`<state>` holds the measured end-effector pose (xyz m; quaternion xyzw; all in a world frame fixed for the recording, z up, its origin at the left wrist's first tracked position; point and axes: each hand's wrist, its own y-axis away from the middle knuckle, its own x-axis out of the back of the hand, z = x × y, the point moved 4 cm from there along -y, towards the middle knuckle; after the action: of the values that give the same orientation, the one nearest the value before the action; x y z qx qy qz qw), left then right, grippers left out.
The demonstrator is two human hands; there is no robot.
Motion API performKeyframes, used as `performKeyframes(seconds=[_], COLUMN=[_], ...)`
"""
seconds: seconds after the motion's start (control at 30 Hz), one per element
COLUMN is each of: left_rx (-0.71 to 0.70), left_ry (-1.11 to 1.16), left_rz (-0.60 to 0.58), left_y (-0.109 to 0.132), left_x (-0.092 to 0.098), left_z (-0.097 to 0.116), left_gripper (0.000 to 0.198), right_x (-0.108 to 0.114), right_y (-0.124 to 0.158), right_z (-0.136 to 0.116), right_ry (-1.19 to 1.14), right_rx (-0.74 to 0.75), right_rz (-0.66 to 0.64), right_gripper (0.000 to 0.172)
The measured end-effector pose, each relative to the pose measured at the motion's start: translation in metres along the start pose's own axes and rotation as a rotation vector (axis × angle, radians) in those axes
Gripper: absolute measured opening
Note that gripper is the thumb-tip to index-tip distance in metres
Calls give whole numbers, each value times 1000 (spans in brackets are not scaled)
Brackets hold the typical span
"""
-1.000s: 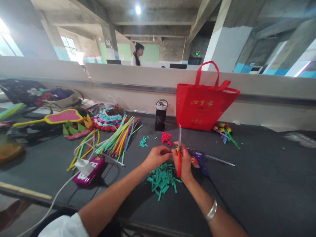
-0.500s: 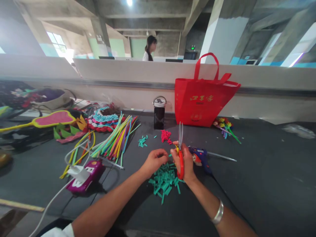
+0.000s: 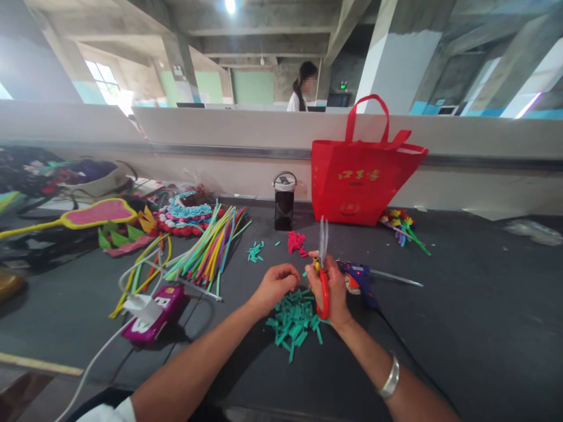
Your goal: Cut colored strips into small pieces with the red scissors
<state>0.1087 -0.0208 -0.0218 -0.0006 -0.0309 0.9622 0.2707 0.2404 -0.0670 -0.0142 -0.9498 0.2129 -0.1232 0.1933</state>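
My right hand (image 3: pixel 333 284) grips a pair of scissors (image 3: pixel 324 296) with red handles, blades pointing up and away from me. A small green bit shows beside its thumb. Close by on the left, my left hand (image 3: pixel 278 284) has its fingers curled together above a heap of green strips (image 3: pixel 294 322); whatever is between the fingertips is hidden. Beyond the hands lie a small pile of red pieces (image 3: pixel 296 241) and a few trimmed green pieces (image 3: pixel 255 252). A blue glue gun (image 3: pixel 358 276) rests just right of my right hand.
A dark bottle (image 3: pixel 284 205) and a red bag (image 3: pixel 360 181) stand at the back. On the left are a bundle of coloured sticks (image 3: pixel 213 249), a purple power strip (image 3: pixel 153 319) with a white cable, and flower crafts (image 3: pixel 187 214). A person (image 3: pixel 302 88) is beyond the partition.
Both hands stay almost in place, with the scissors still in my right hand. The person beyond the partition has moved to the right.
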Motion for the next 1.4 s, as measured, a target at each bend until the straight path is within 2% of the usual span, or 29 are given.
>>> performKeyframes(seconds=[0.2, 0.27, 0.33, 0.4, 0.5, 0.63, 0.8, 0.9, 0.97, 1.07, 1.17, 1.27, 1.4], left_rx=[-17, -106, -183, -181, -126, -41, 49, 48, 13, -52, -63, -57, -72], left_ry=[-129, -199, -241, -248, -234, -146, 109, 267, 385, 515, 537, 518, 505], left_rz=[-32, -12, 45, 84, 54, -16, -20, 43, 117, 205, 260, 257, 221], left_y=[-2, -1, 0, 0, 0, -1, 1, 0, -1, -3, -2, 0, 2], left_x=[1, 1, 3, 5, 5, 2, 0, 5, 10, 17, 18, 15, 10], left_z=[0, 3, 8, 10, 10, 3, -1, 1, 4, 9, 13, 14, 12], left_gripper=[14, 4, 10, 11, 13, 22, 15, 8, 6, 8, 11, 12, 10], right_x=[7, 6, 3, 1, -1, -1, -1, 5, 6, 0, -9, -14, -15], right_y=[-7, -5, -3, -2, -1, 0, 2, 0, -2, -1, 4, 7, 7], right_z=[3, 4, 4, 4, 3, 1, 1, 3, 5, 8, 7, 5, 4], right_ry=[-57, -15, 24, 50, 68, 63, 83, 146, 200, 275, 341, 397, 413], right_rx=[-82, -53, 1, 53, 89, 74, 73, 60, 67, 103, 192, 242, 209], right_rz=[17, 4, -16, -35, -63, -70, -41, 46, 57, -24, -88, -114, -161], right_gripper=[29, 28, 27, 27, 28, 26, 27, 27, 27, 29, 38, 44, 44])
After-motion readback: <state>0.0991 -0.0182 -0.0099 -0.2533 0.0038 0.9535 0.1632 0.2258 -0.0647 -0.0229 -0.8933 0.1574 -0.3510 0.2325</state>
